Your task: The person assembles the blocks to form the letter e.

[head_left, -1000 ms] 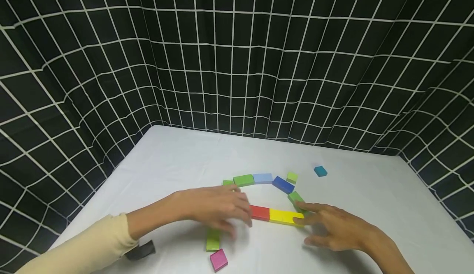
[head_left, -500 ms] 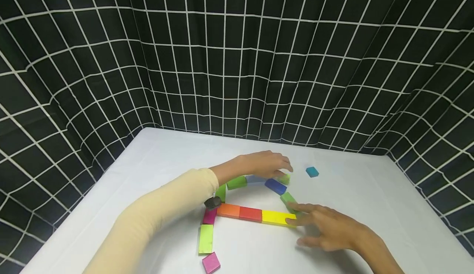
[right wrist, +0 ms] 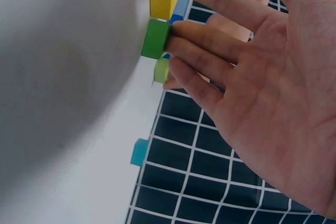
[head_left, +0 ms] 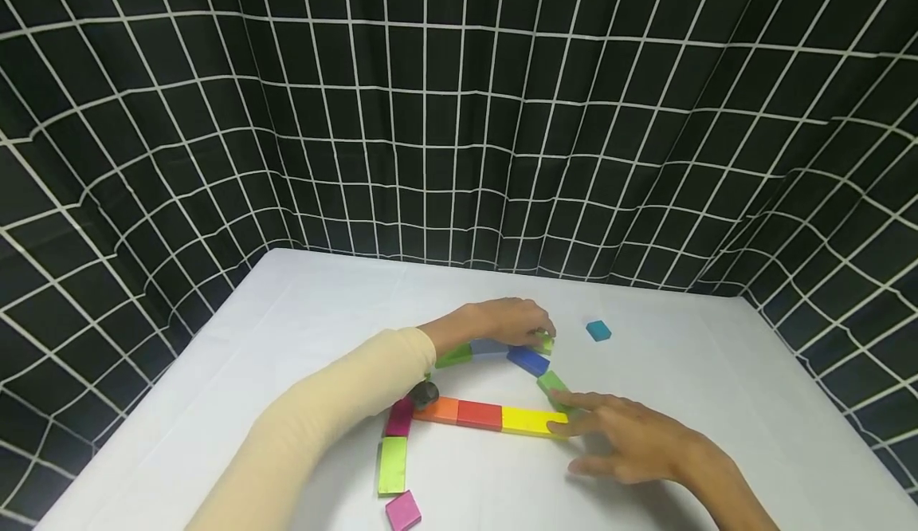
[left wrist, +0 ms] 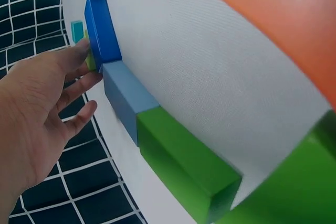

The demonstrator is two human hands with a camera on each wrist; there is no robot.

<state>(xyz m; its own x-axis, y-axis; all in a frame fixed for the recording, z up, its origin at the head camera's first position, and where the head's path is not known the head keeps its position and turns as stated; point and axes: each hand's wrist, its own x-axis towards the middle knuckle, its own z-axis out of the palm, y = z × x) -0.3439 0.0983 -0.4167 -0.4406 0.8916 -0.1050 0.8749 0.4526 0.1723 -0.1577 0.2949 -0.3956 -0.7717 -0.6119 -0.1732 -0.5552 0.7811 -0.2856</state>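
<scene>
My left hand [head_left: 511, 320] reaches to the far side of a ring of coloured wooden blocks. Its thumb and fingers pinch a small lime-green block [head_left: 546, 345], which sits just behind the dark blue block [head_left: 529, 360]; the fingers partly cover it. In the left wrist view, the light blue block [left wrist: 126, 90] and a green block [left wrist: 184, 150] continue the arc beside the left hand [left wrist: 37, 108]. My right hand [head_left: 625, 440] stays at the right, fingers extended. Its fingertips touch the green block [head_left: 551, 383] and the end of the yellow block [head_left: 529, 420].
Red [head_left: 480, 414] and orange [head_left: 440, 411] blocks continue the straight row from the yellow one. A magenta block [head_left: 399, 418], a long lime block [head_left: 392, 466] and a pink block [head_left: 404, 510] run toward the front. Farther right lies a teal block [head_left: 598, 331]. A gridded black curtain [head_left: 459, 116] borders the white table.
My left hand has moved from above the ring's left side to its far side, and its fingers have closed on the small lime-green block. The right hand has kept its place.
</scene>
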